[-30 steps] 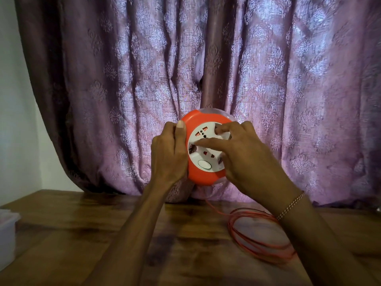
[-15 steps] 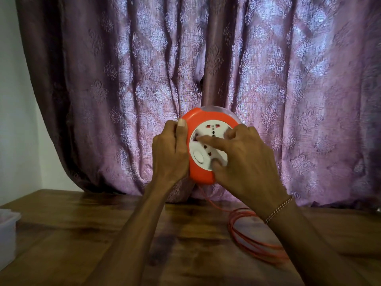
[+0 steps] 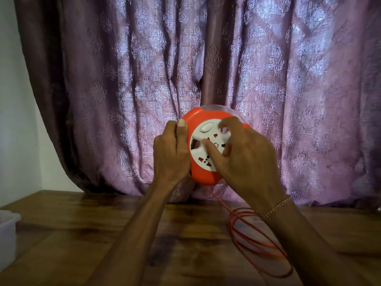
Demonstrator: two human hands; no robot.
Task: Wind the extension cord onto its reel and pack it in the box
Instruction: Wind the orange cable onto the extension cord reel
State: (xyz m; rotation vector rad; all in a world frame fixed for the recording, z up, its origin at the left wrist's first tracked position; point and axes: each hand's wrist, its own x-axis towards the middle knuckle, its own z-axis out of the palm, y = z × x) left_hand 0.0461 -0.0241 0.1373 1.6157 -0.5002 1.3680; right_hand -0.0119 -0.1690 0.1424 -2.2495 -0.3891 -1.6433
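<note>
Reel is upright in my left hand, fingers together round its rim, so my right hand, pinching its white hub, can wind in the cord below.

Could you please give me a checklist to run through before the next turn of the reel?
1. Left hand grip on the orange reel rim: ok, thumb and fingers clasp it.
2. Right hand on the white hub: ok, fingertips engaged.
3. Cord fully wound: not ok, loops lie on the table.
4. Loose loops free of tangles: cannot tell.
5. Plastic box ready: cannot tell, only a corner shows at left.
</note>
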